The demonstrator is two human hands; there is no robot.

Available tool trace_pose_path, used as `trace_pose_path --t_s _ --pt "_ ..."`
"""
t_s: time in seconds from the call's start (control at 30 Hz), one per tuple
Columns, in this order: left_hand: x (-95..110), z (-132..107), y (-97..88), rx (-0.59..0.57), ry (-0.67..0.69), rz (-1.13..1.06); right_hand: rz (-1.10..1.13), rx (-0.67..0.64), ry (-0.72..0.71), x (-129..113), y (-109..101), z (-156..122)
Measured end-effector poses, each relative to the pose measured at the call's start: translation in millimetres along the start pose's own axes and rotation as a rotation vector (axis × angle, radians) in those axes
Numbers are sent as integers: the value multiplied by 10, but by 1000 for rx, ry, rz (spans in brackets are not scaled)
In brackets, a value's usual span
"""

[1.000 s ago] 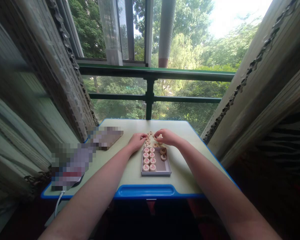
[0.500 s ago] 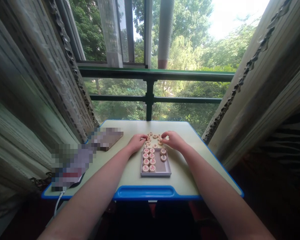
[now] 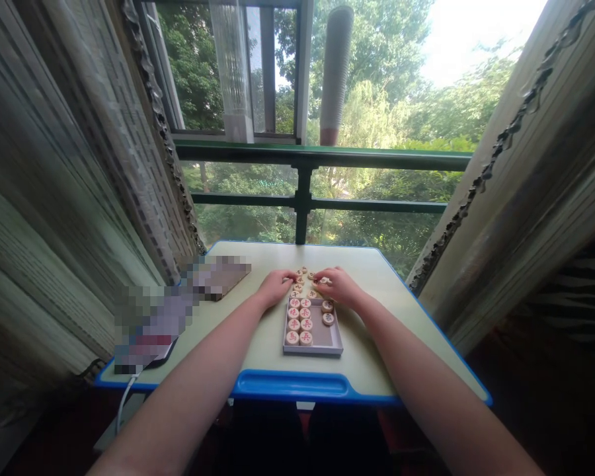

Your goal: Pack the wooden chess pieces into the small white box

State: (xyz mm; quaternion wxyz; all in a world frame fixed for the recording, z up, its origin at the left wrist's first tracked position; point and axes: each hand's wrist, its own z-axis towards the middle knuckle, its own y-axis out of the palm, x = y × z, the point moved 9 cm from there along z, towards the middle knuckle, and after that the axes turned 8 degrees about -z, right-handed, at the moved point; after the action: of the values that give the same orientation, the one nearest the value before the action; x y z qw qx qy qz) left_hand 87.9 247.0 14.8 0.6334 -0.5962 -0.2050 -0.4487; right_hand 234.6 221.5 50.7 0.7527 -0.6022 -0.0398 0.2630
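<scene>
A shallow grey tray [image 3: 334,340] lies on a small pale table [image 3: 258,330] with a blue rim. Several round wooden chess pieces [image 3: 300,318] with red marks fill the tray's left side, and two dark-marked ones [image 3: 328,312] sit at its upper right. More loose pieces [image 3: 302,279] lie on the table just beyond the tray. My left hand [image 3: 274,287] rests curled at the left of the loose pieces, fingertips touching them. My right hand [image 3: 338,285] is curled over the loose pieces at the tray's far right corner; what its fingers pinch is hidden.
A blurred-out flat object [image 3: 218,277] and another blurred item [image 3: 146,324] with a white cable [image 3: 123,403] lie on the table's left. Curtains [image 3: 79,165] hang on both sides. A green railing [image 3: 322,157] and window stand behind the table.
My right hand has shifted slightly left and nearer the tray over the loose pieces. The camera has tilted a little, so the table sits lower in view. My left hand stays put.
</scene>
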Motion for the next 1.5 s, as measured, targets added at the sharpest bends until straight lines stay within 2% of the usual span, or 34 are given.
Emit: trace_pose_path --t_s 0.37,0.5,0.67,0.9,1.2,1.5 --pt "4 -10 3 9 29 -17 25 -21 -12 47 129 43" --pt "-22 -7 0 13 6 -8 28 -20 -36 30 87 33" --pt "-69 9 16 19 -3 -15 -34 24 16 57 -20 14" --pt "-62 47 52 16 81 -9 -111 -18 -35 0 34 6" --pt "-116 50 51 36 18 -67 -131 -19 -20 15 33 -18" --pt "-69 25 34 37 6 -37 -122 -18 27 30 19 -37"
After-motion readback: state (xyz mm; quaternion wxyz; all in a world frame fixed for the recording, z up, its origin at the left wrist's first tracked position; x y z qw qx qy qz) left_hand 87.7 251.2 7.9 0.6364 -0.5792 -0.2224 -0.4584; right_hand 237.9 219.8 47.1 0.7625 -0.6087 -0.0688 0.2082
